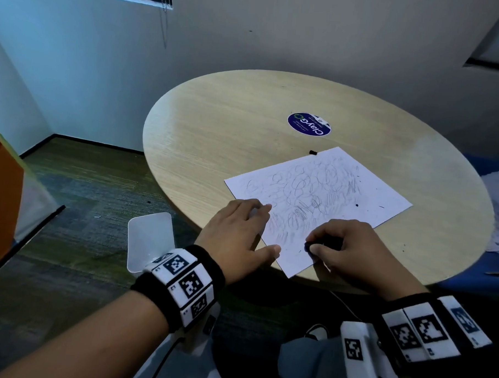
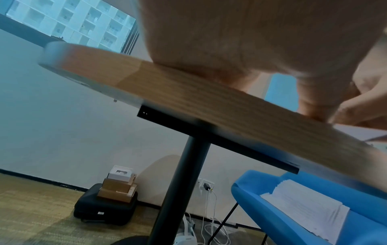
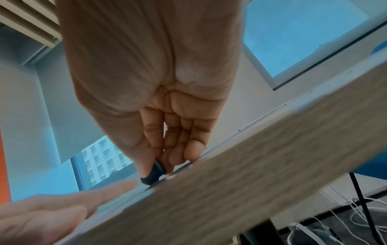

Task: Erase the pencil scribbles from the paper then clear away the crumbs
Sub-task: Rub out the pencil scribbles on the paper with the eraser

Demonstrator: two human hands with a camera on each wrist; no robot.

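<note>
Dark, seemingly rubbery eraser [image 1: 309, 246] in the right hand [image 1: 354, 250] grip rubs scribbled paper [image 1: 317, 203]; left hand [image 1: 237, 234] flat.

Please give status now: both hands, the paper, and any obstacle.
Left hand flat, pressing paper edge. Right hand pinches dark eraser on near corner. Scribbles mostly unerased. Small dark bit by far corner; nothing blocking.

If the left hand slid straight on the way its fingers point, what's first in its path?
Judging by the head view, the left hand would cross the scribbled paper, then bare table; the way looks free.
</note>
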